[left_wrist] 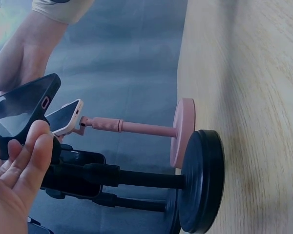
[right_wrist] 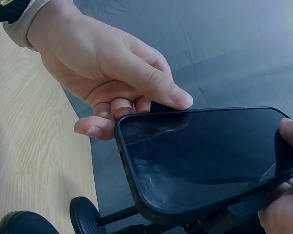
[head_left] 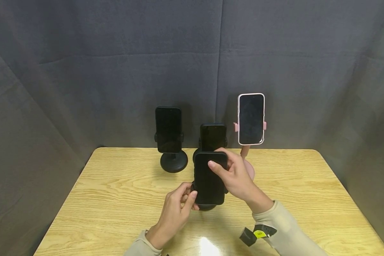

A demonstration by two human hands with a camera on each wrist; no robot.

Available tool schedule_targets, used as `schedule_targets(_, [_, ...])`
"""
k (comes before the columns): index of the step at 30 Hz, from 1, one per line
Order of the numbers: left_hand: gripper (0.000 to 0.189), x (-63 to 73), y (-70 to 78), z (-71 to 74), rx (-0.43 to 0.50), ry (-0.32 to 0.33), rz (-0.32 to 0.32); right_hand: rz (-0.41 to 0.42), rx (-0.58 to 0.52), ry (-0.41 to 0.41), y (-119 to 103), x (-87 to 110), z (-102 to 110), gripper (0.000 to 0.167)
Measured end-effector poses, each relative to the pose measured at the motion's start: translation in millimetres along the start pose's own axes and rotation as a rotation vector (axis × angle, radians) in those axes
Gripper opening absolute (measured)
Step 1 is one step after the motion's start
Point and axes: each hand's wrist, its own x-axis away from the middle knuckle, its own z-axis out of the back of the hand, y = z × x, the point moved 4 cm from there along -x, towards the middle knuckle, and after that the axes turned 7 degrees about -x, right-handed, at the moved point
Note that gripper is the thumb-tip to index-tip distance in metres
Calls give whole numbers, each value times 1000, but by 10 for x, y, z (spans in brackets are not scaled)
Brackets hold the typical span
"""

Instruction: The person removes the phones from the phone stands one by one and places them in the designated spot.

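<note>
A phone in a black case stands tilted, screen toward me, on a black phone stand whose round base rests on the table. My right hand grips its upper right corner, thumb on the screen and fingers behind. At the lower left edge, my left hand pinches the stand's black clamp arm between thumb and fingers. The left wrist view shows the stand's thin upright below the phone. Most of the clamp is hidden behind the phone.
Behind stand a black phone on a black stand at left, another black phone in the middle, and a white-rimmed phone on a pink stand at right. A grey curtain hangs behind the wooden table.
</note>
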Motion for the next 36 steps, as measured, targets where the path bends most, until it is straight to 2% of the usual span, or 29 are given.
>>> schedule_targets(23, [11,-2,24,1,-41,6,-29,22,0,8,-4,-9,21,11])
schedule_targets(29, [10,0,31,-3,-73,18,-60,19,6,11,-14,-19,28,11])
schedule_targets(36, [7,9,31,-6,-128,46,-116,-9,25,-55,-36,-68,29,14])
